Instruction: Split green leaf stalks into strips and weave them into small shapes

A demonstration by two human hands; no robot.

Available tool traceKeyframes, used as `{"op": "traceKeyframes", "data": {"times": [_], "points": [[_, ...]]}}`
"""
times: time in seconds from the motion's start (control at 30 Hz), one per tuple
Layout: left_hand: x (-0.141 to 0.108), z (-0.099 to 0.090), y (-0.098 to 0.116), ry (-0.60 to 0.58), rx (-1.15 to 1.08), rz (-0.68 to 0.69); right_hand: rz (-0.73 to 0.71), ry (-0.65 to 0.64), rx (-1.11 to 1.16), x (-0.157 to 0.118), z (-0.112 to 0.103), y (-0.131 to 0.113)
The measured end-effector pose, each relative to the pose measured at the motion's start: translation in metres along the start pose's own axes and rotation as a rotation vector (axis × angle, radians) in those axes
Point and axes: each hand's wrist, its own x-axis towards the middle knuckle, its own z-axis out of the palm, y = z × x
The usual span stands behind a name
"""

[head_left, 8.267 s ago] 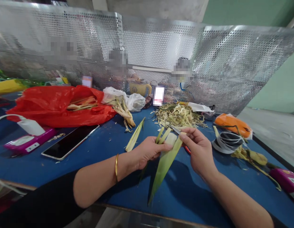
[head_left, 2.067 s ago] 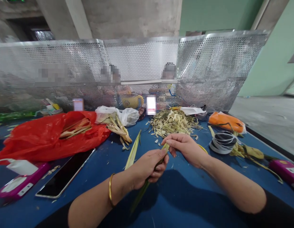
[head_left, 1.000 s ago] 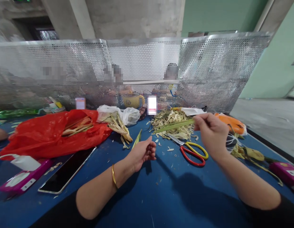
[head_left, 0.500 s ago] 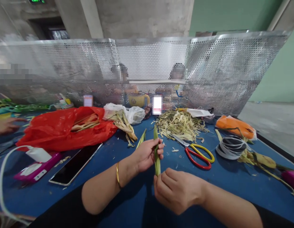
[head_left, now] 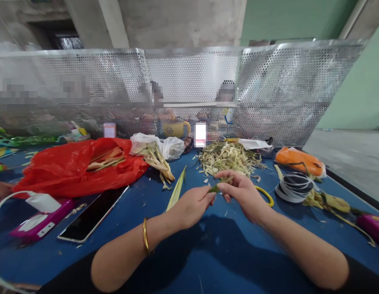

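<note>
Evidently, you are working partway through a piece: your left hand point(head_left: 191, 206) is gripping a narrow green leaf point(head_left: 214, 189), while your right hand point(head_left: 246, 194) is pinching its far end between thumb and fingers. The leaf is bridging both hands above the blue table point(head_left: 226, 261), just in front of a heap of scraps point(head_left: 226, 157). That heap is suggesting that plenty of trimming is already behind you, though your fingers are hiding much of this leaf, so you are leaving its finished shape impossible to tell.

Beyond your left wrist, a spare leaf point(head_left: 177, 190) is lying flat, looking unused. More dry stalks point(head_left: 105, 159) are resting in the red bag point(head_left: 54, 167), and a bundle of husks point(head_left: 160, 165) is poking out beside the white bag point(head_left: 173, 148), so material is apparently remaining. A yellow loop point(head_left: 270, 198) is showing behind your right hand, and the white cord point(head_left: 295, 185) is sitting farther right, out of your grasp. Nothing visible is confirming how many pieces are finished.
</note>
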Motion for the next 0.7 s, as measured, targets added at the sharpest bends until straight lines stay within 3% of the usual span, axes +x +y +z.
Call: {"op": "traceKeyframes", "data": {"times": [0.13,0.33,0.6,0.7], "points": [[0.001,0.0,-0.005,-0.054,0.143,0.045,0.022,0.018,0.026,-0.002,0.0,0.004],[0.004,0.003,-0.006,-0.092,-0.024,-0.012,0.023,0.033,0.069,-0.006,0.007,0.013],[0.005,0.001,0.0,-0.106,-0.14,-0.11,0.044,-0.105,0.075,-0.001,0.0,0.008],[0.005,0.001,-0.002,-0.114,0.026,0.003,0.052,-0.054,0.081,-0.001,-0.001,0.01]]}}
